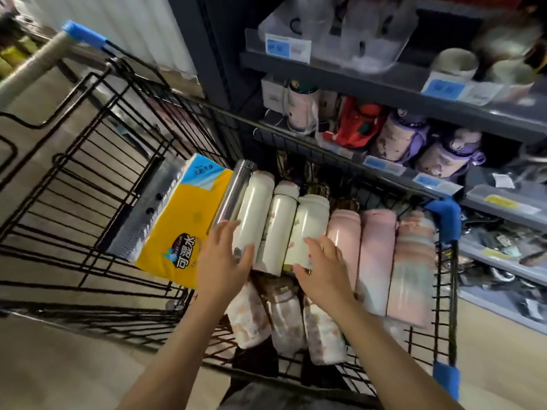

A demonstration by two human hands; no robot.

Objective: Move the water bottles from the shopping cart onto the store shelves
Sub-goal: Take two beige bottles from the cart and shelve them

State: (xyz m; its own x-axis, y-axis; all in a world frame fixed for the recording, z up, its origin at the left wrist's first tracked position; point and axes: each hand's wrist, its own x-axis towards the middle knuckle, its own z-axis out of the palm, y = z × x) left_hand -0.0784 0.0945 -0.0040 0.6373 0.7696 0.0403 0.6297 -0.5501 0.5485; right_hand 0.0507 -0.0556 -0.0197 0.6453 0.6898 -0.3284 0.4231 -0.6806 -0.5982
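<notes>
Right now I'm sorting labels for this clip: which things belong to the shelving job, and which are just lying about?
Job:
cream bottles
pink bottles
steel flask
shopping cart
store shelves
left hand and right hand, reaching over the cream bottles

Lying about:
yellow tissue pack
purple bottles already shelved

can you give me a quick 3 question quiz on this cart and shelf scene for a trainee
1. True or false: the left hand and the right hand are both in the shopping cart, at the cream bottles.
2. Which lies directly left of the steel bottle? A) the yellow tissue pack B) the pink bottles C) a purple bottle
3. Fill in: the purple bottles already stand on the ____.

Key:
1. True; the left hand touches one cream bottle, the right hand spreads over the next ones.
2. A
3. store shelf
</notes>
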